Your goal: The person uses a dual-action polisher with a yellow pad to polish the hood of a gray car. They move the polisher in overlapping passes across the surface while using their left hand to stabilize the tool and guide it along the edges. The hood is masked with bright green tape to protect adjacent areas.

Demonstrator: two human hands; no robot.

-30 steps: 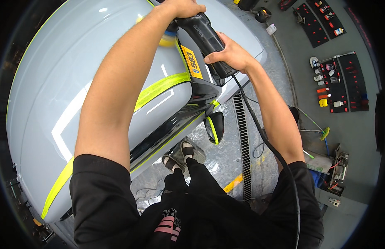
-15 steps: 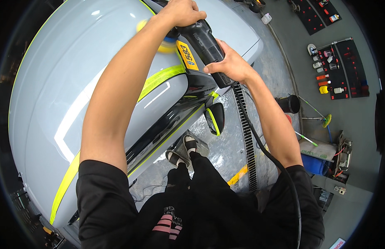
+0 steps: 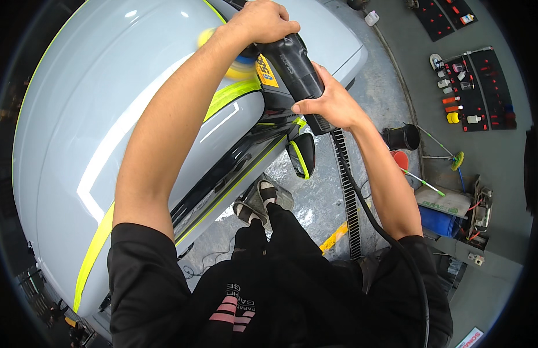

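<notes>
A black electric polisher (image 3: 295,68) is held in both my hands above the light grey car roof (image 3: 100,98). My left hand (image 3: 262,22) is wrapped over its head end, my right hand (image 3: 334,103) round its rear grip. At the roof's edge is its yellow and blue pad (image 3: 241,71), blurred and partly hidden behind my left forearm. Beside the pad, a yellow label (image 3: 267,73) is partly covered by the polisher. Bright yellow-green masking tape (image 3: 237,91) runs along the roof edge. From the grip a black cord (image 3: 370,211) trails past my right arm.
Below the polisher, a side mirror (image 3: 301,156) with tape sticks out from the car. My feet are on a low step (image 3: 285,200). A drain grate (image 3: 348,214) crosses the floor. Further right are a black bucket (image 3: 401,138), mops (image 3: 456,161) and wall boards with bottles (image 3: 465,90).
My hands and the polisher have moved slightly right and a little nearer, covering more of the yellow label. The view has shifted a bit. Both hands keep their grip.
</notes>
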